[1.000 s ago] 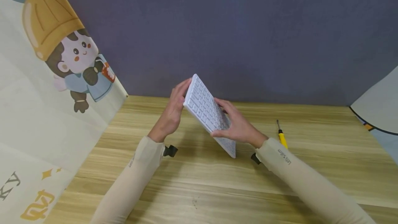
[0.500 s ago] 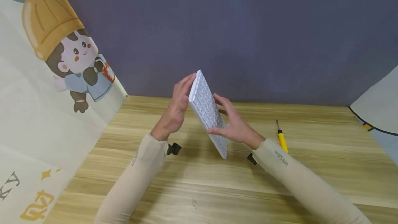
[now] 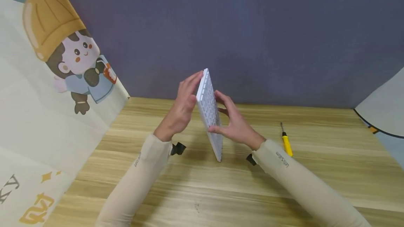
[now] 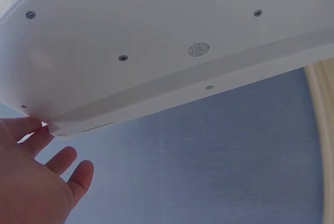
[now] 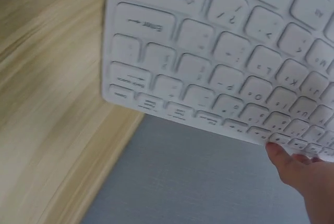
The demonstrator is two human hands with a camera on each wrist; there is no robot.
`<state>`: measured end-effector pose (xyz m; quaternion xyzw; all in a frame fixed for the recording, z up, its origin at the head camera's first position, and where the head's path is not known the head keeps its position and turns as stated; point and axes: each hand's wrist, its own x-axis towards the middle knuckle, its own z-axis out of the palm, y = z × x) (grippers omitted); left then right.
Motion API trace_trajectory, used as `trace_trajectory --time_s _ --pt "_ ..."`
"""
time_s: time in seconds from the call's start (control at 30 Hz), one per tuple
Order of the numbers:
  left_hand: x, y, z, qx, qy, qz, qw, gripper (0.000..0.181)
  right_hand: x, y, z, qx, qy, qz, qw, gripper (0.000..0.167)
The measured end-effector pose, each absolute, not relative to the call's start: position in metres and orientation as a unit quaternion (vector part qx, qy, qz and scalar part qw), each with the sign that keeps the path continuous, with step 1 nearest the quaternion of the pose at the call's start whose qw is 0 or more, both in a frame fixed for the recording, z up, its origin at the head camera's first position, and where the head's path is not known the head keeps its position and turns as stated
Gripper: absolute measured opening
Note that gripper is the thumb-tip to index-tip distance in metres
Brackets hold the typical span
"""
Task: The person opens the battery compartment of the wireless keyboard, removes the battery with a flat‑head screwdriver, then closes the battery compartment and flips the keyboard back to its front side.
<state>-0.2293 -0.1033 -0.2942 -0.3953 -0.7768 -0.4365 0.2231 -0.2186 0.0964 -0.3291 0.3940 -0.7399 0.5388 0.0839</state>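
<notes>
The right hand (image 3: 234, 123) grips a thin, smooth white keyboard (image 3: 207, 105), the left hand (image 3: 181, 110) touching its end with straightish fingers

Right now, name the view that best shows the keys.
Right wrist: the keys show large, some labels legible. The head view has them small and steeply angled; the left wrist view shows the keyboard's underside, no keys.

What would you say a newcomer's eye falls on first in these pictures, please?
Probably the white keyboard, tilted steeply between the left hand and the right hand. Next might come the large cartoon figure at the head view's far left, then the yellow screwdriver lying on the table at right.
</notes>
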Motion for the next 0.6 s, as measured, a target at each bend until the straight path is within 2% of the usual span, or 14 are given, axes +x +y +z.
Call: trace_trajectory --time_s 0.2,0.43,0.6 --pt "-0.229 -0.098 -0.291 -0.401 -0.784 -0.414 0.233 0.08 -0.218 0.094 -0.321 0.401 -0.723 0.549 0.122 0.112" --pt "-0.229 -0.093 -0.287 -0.402 -0.789 -0.399 0.236 0.08 -0.218 0.093 -0.316 0.412 -0.71 0.557 0.126 0.109" --pt "-0.229 -0.091 -0.287 -0.404 -0.789 -0.398 0.234 0.081 -0.22 0.093 -0.31 0.429 -0.685 0.57 0.149 0.107"
